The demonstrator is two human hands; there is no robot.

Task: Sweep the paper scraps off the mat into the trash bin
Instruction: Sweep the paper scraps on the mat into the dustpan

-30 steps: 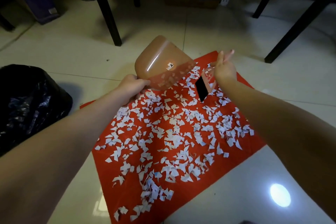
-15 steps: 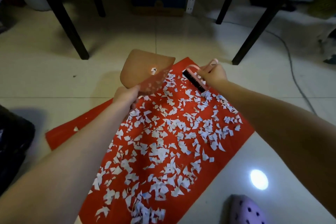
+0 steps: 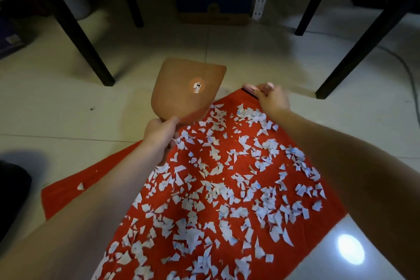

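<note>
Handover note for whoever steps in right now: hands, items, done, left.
Left hand: grip on the dustpan handle, pan over the far edge of the red mat.
Right hand: holds the pink brush at the mat's far corner.
Paper scraps: spread across the mat.
Trash bin: dark shape at left frame edge, mostly out of view.
Done: nothing swept yet, apparently.
Left: sweep scraps into the pan, empty into bin.

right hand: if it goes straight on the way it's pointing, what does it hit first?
Likely the far right corner of the dustpan: the right hand, gripping the brush, points up-left past the mat corner. Depth unclear; it may pass over bare floor instead.
</note>
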